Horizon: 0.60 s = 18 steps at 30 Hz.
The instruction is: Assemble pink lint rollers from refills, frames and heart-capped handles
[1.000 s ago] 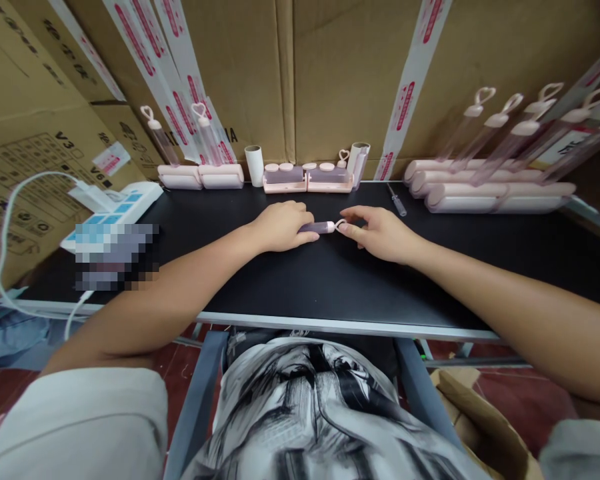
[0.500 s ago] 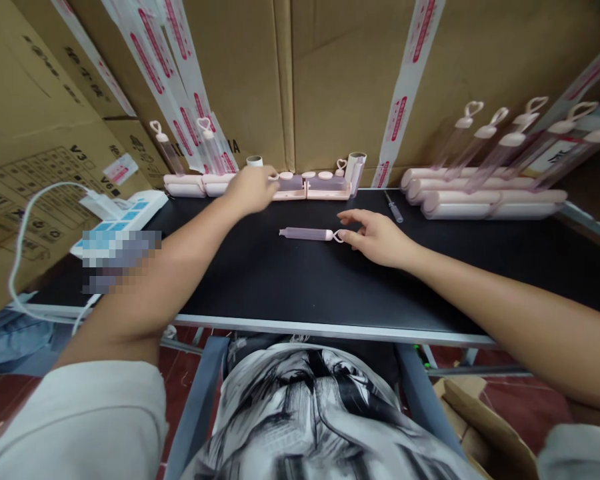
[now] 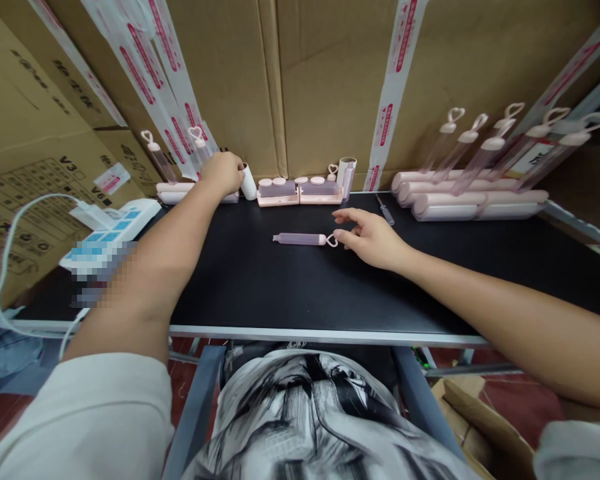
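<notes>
My left hand (image 3: pixel 223 175) is at the back left, its fingers curled against a white tube (image 3: pixel 249 183) that leans to the left. My right hand (image 3: pixel 371 238) has its fingers apart over the black table, a fingertip beside the heart-shaped loop of a translucent purple tube (image 3: pixel 300 239) lying flat. Behind, open pink cases (image 3: pixel 279 195) hold purple tubes and round pink caps. Another white tube (image 3: pixel 347 175) stands at their right. Pink cylinders (image 3: pixel 175 193) lie partly behind my left hand.
Stacked pink cylinders (image 3: pixel 460 203) with upright heart-loop tubes fill the back right. A small screwdriver (image 3: pixel 386 211) lies left of them. At the left is a white power strip (image 3: pixel 113 233) with a cable. Cardboard (image 3: pixel 325 80) rises behind the table.
My left hand has moved left, and the white tube beside it now leans. My right hand stays by the loop of the lying tube. The view has shifted slightly.
</notes>
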Available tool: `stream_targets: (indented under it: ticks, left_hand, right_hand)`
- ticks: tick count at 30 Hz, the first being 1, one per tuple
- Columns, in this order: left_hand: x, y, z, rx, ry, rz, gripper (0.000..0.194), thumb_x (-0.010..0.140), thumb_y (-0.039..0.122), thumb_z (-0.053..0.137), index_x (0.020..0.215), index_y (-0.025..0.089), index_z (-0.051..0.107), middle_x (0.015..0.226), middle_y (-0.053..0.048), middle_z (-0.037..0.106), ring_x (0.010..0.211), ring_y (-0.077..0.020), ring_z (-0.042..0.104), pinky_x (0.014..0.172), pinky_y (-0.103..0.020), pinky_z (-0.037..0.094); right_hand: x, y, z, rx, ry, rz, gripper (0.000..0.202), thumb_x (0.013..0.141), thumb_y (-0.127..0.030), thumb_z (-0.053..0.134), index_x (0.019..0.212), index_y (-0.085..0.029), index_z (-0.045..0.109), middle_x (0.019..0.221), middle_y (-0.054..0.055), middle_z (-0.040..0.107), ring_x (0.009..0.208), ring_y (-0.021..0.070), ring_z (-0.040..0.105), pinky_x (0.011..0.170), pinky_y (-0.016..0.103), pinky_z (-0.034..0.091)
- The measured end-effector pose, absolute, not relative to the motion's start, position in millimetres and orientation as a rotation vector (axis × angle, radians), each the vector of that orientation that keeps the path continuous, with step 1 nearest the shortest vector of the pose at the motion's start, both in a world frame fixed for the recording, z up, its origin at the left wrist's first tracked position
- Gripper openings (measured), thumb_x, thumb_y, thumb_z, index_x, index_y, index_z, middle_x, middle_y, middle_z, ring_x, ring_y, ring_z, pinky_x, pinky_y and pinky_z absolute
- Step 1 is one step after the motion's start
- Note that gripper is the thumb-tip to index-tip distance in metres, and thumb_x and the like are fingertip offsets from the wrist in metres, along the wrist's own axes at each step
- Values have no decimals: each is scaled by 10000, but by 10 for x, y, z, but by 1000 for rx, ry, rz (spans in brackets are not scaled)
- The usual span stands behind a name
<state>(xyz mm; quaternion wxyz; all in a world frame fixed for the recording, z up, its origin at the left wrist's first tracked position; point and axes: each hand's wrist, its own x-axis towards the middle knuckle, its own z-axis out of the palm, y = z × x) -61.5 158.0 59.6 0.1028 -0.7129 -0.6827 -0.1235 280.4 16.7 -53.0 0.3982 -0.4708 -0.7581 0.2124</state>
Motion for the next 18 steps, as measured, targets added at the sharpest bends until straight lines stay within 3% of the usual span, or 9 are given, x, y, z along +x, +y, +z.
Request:
stream_targets:
  ticks: [3,7,12,14,18]
  left_hand:
    - [-612,1449,790,-2074,-1980,-410,336,930,309,698,1203,190,854,1234,-136,826,1169,-344,695,909,-425,487]
    - [-408,1119,988,-2209,-1766,-766,207,895,273,745,1036,182,865,965,-82,826,975,-260,674,886,-398,475]
    - [182,681,845,-2698,-1309,-1482,116,910,301,814,922,186,824,789,-24,765,780,-179,659,723,-316,493]
    - [384,600,725,-2867,-1135,-1644,191,929,366,832,917,177,806,776,-24,748,768,-166,675,705,-296,502]
    - [463,804,584,-2949,-1112,-1741,295,932,449,855,1039,179,802,806,-24,737,812,-173,720,748,-286,538]
  right_hand:
    - [2800,158,-511,-1174,-1865,575,464,926,-378,703,1339,-168,730,1246,139,768,648,157,682,665,357,590]
    - [2809,156,-477,-1117,-1775,590,517,941,-499,729,1364,-203,715,1259,120,763,627,149,670,656,356,586]
    - [2814,151,-425,-945,-1604,728,878,879,-767,778,1582,-312,516,1405,138,704,713,181,713,561,324,581]
    - [2814,136,-387,-891,-1560,750,908,861,-789,789,1584,-326,493,1328,125,718,737,202,723,465,288,515]
    - [2826,120,-315,-868,-1499,711,750,859,-763,811,1412,-296,616,1034,63,713,654,187,676,405,269,452]
